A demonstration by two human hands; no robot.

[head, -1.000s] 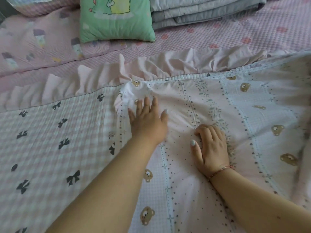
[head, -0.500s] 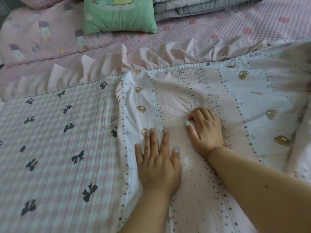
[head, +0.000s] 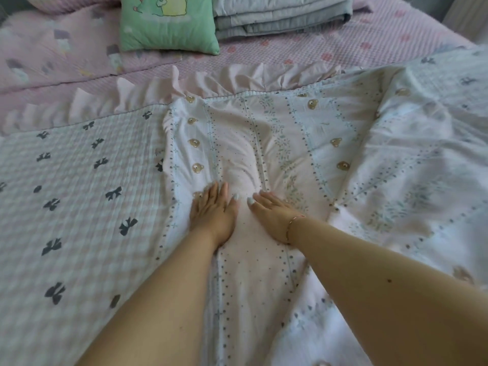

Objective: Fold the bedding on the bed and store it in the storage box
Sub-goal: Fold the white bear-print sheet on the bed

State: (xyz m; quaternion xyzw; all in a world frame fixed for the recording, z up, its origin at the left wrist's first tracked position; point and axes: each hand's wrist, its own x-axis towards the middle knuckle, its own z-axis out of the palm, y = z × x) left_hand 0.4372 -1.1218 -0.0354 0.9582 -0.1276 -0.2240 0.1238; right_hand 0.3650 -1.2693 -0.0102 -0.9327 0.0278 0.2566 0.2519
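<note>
Head cam, looking down the bed. Both hands are flat on the bear-print quilt [head: 303, 154], palms down and fingers pretty much straight, so neither one has hold of anything, they just press on the fabric. The left hand [head: 212, 211] sits on the strip with the little bear heads, near the quilt's left edge, fingers close together and pointing away from the person. The right hand [head: 272, 216] is just beside it, thumbs nearly meeting, with a thin bracelet [head: 291, 224] on the wrist. Its fingers angle up and to the left across the dotted pink stripe.

The quilt itself lies spread over the middle and right of the bed, rumpled on the right side, with creases running away from the hands. Its left edge lies on top of a gingham quilt with black bows [head: 79, 207], which has a pink ruffle [head: 184, 85] along its far edge.

Further back, on the pink bedspread [head: 343, 46], there's a green cushion [head: 166, 22] with a cartoon print, and right next to it a stack of folded grey bedding [head: 282, 14].

No brands or readable writing anywhere that I can make out, just the bear, bow and flower prints.
</note>
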